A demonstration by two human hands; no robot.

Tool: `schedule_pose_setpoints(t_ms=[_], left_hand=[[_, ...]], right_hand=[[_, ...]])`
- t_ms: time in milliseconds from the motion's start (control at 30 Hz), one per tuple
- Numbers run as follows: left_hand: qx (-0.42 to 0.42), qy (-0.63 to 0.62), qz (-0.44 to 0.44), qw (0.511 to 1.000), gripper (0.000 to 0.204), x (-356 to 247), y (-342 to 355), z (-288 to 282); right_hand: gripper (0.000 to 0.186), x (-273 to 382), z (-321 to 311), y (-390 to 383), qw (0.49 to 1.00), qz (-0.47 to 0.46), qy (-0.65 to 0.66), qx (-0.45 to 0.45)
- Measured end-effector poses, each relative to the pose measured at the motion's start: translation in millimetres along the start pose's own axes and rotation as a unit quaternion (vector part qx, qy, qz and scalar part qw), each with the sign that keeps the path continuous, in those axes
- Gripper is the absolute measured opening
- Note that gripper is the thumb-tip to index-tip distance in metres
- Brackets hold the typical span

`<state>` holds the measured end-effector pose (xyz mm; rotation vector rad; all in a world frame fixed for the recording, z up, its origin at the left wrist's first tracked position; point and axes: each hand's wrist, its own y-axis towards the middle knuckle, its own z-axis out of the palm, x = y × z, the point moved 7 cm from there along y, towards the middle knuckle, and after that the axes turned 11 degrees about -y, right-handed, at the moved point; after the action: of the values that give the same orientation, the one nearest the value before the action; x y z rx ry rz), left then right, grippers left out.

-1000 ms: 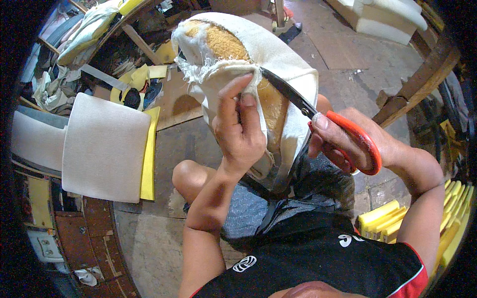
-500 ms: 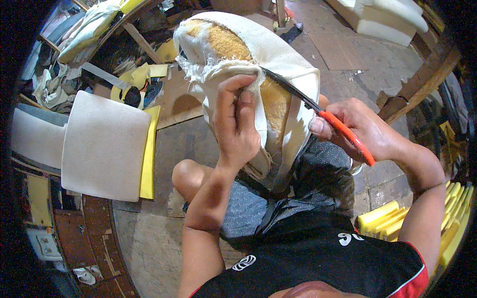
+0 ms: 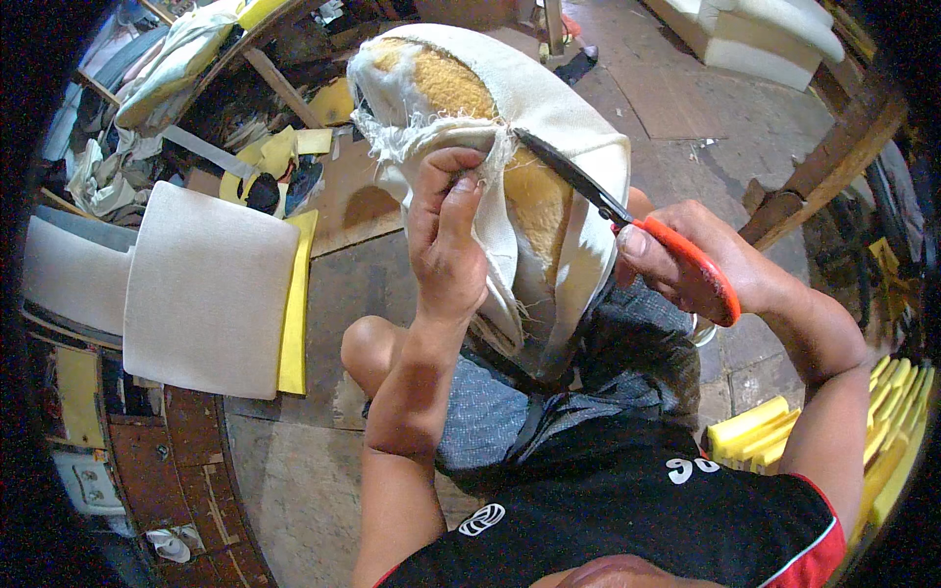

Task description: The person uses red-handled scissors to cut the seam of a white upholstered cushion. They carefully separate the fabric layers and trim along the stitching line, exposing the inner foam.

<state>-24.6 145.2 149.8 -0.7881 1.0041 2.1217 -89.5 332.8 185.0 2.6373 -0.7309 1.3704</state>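
A bulky cushion-like piece in off-white fabric (image 3: 573,98) rests by my knees, its cover slit and frayed so that yellow foam (image 3: 537,201) shows through. My left hand (image 3: 451,220) pinches the loose edge of that cover, fingers curled, to the left of the slit. In my right hand (image 3: 696,255) are scissors (image 3: 676,257) with orange-red handles and dark blades. The blade tips reach the fabric's edge at the top of the slit, beside my left fingers. My fingers partly hide the scissors' handles.
A pale square cushion (image 3: 211,289) with a yellow foam sheet (image 3: 297,304) stands at the left. Fabric scraps (image 3: 113,181) pile up at the far left. Yellow foam strips (image 3: 755,431) lie at the lower right, and a wooden post (image 3: 828,167) slants at the right. A light sofa (image 3: 755,44) sits at the back.
My left hand has shifted slightly left and down, drawing the cover's edge aside so the slit looks wider. The scissors have moved a little with my right hand.
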Motion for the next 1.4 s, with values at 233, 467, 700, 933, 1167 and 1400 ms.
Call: schedule_pose_setpoints(t_ms=[233, 467, 700, 933, 1167, 1400], left_hand=[[0.011, -0.035, -0.012, 0.999, 0.021, 3.9, 2.9, -5.3], [0.029, 0.062, 0.024, 0.997, 0.020, 0.7, 1.1, -8.3], [0.040, 0.089, 0.049, 0.994, 0.020, -4.7, -2.2, -4.3], [0.039, 0.095, 0.053, 0.993, 0.020, -6.2, -1.1, -4.9], [0.041, 0.040, 0.045, 0.997, 0.020, 0.9, 2.0, -7.2], [0.026, -0.018, -0.005, 0.999, 0.017, 17.3, -1.4, -10.6]], right_hand=[[0.071, -0.3, 0.9, -5.3, 0.998, 0.049, -0.018, 0.039], [0.071, 6.9, 2.1, -0.3, 0.999, 0.035, -0.024, 0.005], [0.067, 11.2, 6.9, 5.3, 0.999, -0.032, -0.004, -0.008], [0.059, 5.5, 2.6, 7.5, 0.996, -0.054, -0.076, -0.016], [0.045, -0.7, 8.4, 3.1, 1.000, 0.006, -0.013, -0.008], [0.067, -18.0, 14.2, -1.4, 0.996, 0.044, 0.079, -0.010]])
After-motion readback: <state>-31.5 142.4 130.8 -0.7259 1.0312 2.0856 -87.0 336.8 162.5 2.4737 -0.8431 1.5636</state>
